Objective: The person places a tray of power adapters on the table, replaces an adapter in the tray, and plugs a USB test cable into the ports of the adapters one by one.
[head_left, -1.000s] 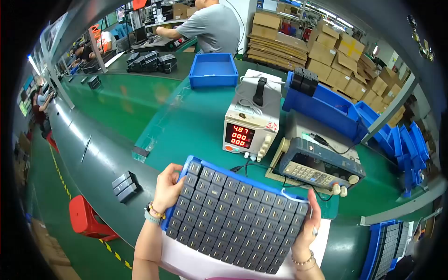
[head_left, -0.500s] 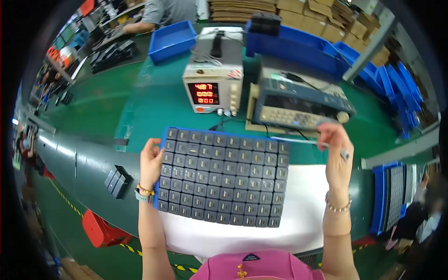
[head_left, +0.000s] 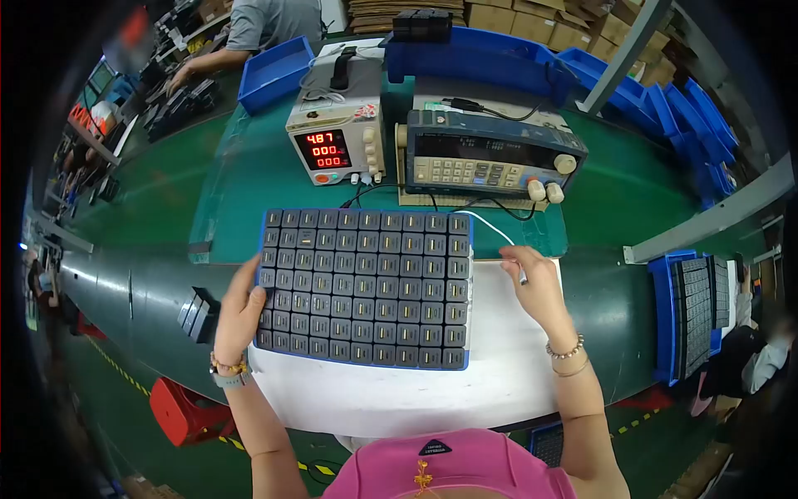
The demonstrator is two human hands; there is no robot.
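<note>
A blue tray [head_left: 470,337] packed with rows of small black blocks [head_left: 364,285], each with a slot in its top face, lies on the white sheet in front of me. My left hand [head_left: 238,318] is closed on the tray's left edge, its thumb over the rim beside the blocks. To the right of the tray, my right hand [head_left: 536,287] pinches a white cable [head_left: 496,229] over the white sheet. The cable's end is mostly hidden by my fingers.
Behind the tray stand a power supply [head_left: 337,137] with red digits and a bench meter [head_left: 490,158]. Loose black blocks [head_left: 197,314] lie at left. A loaded blue tray [head_left: 662,324] is at right, a red stool [head_left: 176,412] lower left. A person's arm [head_left: 204,66] reaches in far left.
My right hand has come down and left, closer to the tray, with the white cable. The tray now sits more level, and my left hand has shifted lower along its edge.
</note>
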